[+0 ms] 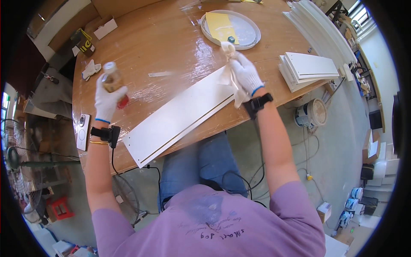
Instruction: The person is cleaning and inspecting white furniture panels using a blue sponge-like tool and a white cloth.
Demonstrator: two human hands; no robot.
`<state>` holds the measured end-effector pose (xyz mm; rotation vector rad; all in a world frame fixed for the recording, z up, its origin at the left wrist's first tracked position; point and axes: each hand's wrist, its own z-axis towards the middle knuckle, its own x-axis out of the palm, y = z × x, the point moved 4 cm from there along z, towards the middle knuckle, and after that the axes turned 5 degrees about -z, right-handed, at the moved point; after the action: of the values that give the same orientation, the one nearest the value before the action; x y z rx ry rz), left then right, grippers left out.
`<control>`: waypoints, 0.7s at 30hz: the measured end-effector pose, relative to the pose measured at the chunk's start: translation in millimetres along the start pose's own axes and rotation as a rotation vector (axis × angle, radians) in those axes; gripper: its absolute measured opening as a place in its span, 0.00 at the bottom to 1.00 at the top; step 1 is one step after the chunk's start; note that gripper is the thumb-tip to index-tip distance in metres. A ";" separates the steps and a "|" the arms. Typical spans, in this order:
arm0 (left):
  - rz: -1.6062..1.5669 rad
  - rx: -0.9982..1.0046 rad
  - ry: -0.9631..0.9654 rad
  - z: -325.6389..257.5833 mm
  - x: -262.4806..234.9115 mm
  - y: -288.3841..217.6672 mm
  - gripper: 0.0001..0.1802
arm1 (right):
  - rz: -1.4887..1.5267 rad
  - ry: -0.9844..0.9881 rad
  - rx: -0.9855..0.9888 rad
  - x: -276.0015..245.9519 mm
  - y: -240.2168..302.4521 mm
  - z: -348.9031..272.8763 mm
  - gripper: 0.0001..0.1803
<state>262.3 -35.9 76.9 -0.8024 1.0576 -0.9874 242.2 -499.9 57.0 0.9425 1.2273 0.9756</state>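
Observation:
My left hand point(109, 95), in a white knit glove, is closed round a clear plastic bottle point(113, 79) with a white end up and a red end down. It hovers over the left part of the table. At the far right end of a long white board point(182, 113), my gloved right hand point(247, 73) grips a cream cloth point(228, 77). Part of the cloth sticks up above the fingers and part hangs over the board's end. The board lies slantwise at the near table edge, with a dark groove along its near side and small holes at its left end.
On the brown table point(171, 47) are a round white tray point(257, 36) with yellow paper point(219, 25), stacked white boards point(310, 66), a phone point(83, 132), a spare glove point(90, 70) and a small metal strip point(159, 74). A bucket point(317, 112) and cables occupy the floor at right.

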 end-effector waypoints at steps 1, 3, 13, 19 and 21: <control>-0.004 -0.005 0.002 4.5 -9.6 16.8 0.43 | -0.422 -0.057 0.016 -15.2 5.8 6.8 0.22; -0.185 0.050 -0.172 10.7 -16.4 13.7 0.40 | -0.853 -0.120 0.041 -28.6 2.5 12.0 0.22; -0.243 -0.051 -0.326 -31.0 -51.6 62.1 0.41 | -1.329 0.371 -0.357 60.1 4.9 -18.4 0.18; 0.384 -0.093 -0.179 -125.7 -32.9 9.1 0.46 | -1.234 0.029 -0.027 -18.4 -3.3 18.6 0.18; 0.508 -0.016 -0.041 -164.0 -21.2 1.0 0.45 | -1.289 -0.019 0.023 -19.8 -23.7 25.0 0.19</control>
<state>103.0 -27.3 33.3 -0.5233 1.1593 -0.5292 267.4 -527.2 43.1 0.0383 1.4670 -0.0837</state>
